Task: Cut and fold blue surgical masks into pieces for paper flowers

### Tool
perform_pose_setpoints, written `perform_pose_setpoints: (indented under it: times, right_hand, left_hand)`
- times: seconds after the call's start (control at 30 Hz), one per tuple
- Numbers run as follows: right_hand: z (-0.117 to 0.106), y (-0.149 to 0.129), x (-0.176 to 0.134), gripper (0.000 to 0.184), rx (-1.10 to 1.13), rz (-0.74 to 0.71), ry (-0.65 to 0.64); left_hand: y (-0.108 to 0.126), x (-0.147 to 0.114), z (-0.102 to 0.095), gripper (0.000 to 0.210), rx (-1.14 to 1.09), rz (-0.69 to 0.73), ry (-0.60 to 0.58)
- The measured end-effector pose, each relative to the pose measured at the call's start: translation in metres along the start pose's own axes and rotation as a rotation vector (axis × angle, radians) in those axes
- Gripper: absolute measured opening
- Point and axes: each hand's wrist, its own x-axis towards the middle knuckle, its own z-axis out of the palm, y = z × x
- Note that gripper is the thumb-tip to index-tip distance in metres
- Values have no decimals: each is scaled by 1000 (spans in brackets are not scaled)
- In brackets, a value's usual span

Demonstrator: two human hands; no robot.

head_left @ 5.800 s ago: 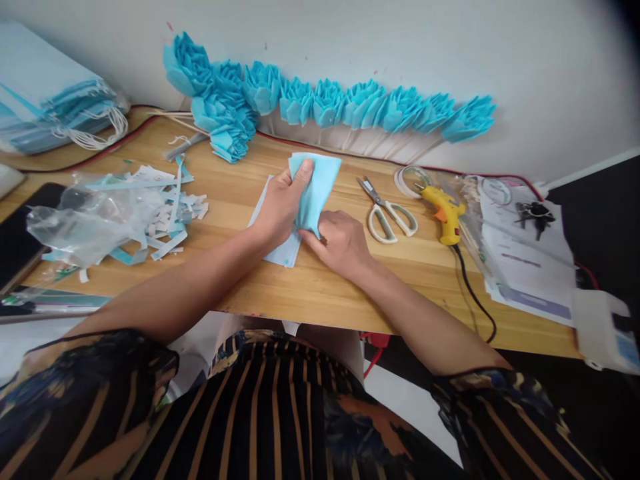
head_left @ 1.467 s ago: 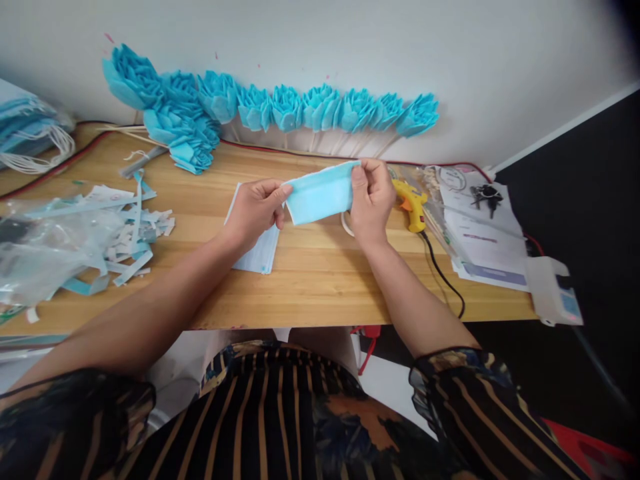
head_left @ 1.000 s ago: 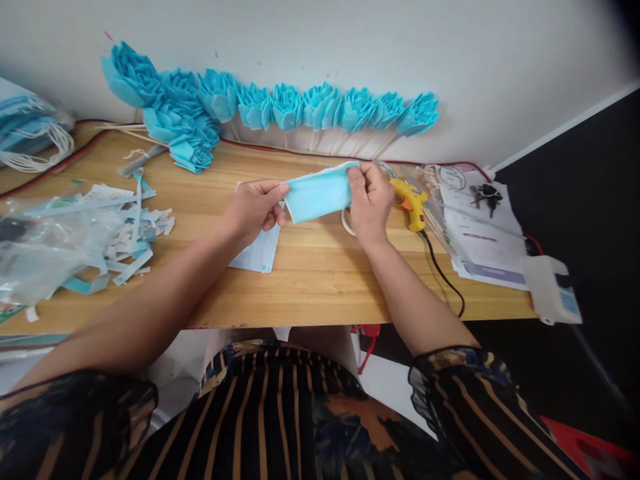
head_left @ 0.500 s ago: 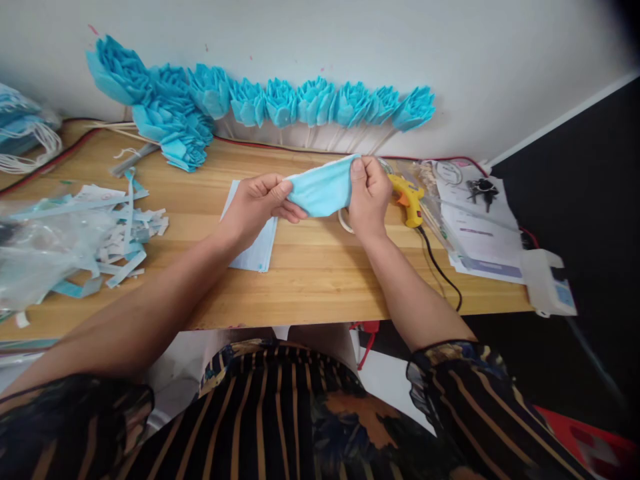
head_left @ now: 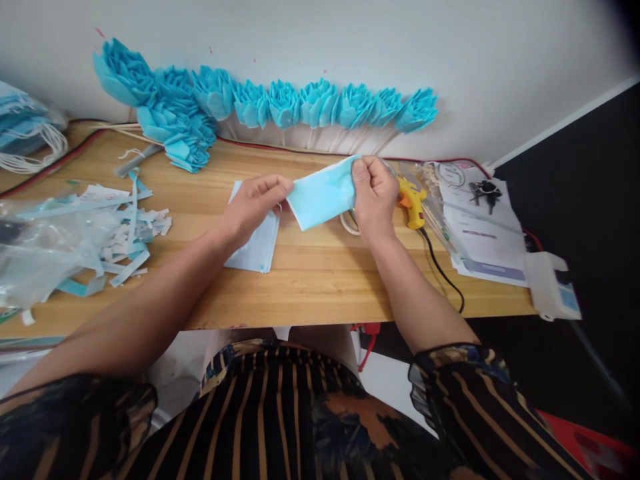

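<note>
A rectangle of light-blue mask fabric (head_left: 323, 195) with a white edge is stretched between my two hands above the table. Its upper left corner is pinched between thumb and fingers of my left hand (head_left: 255, 203). My right hand (head_left: 375, 193) is closed round its right end, thumb on top; the part inside that hand is hidden. Below my left hand lies a stack of pale-blue mask sheets (head_left: 257, 247), partly covered by the hand. A white ring, perhaps a tape roll (head_left: 349, 224), shows behind my right hand, beside a yellow glue gun (head_left: 411, 203).
Blue fabric flowers (head_left: 320, 103) on sticks lean along the wall. At left are a clear plastic bag (head_left: 55, 250), fabric scraps (head_left: 133, 243) and bagged masks (head_left: 25, 133). Papers (head_left: 487, 233), keys (head_left: 486, 193) and a white plastic box (head_left: 553, 287) are at right. A black cord (head_left: 445, 270) crosses the table.
The fabric's left end has come out of my left hand's wider hold and now hangs flat from a corner pinch. My right hand keeps its hold; the view has shifted slightly.
</note>
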Motion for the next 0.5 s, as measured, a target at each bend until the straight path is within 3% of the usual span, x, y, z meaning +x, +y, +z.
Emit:
perform_pose_setpoints:
  times: [0.07,0.13,0.37,0.5]
  right_hand:
    - [-1,-12,-3,44,-34,-15,-30]
    - [0,-25,-8,43,-68,-44,-75]
    - [4,-46,-20,34,-162,-221,-221]
    - [5,-50,-24,29,-164,-249,-267]
  left_hand:
    - [0,2,-4,32,32,96,132]
    - [3,1,-4,36,72,163,174]
    - [13,-9,9,29,292,220,-77]
    - [8,-8,10,23,329,259,-105]
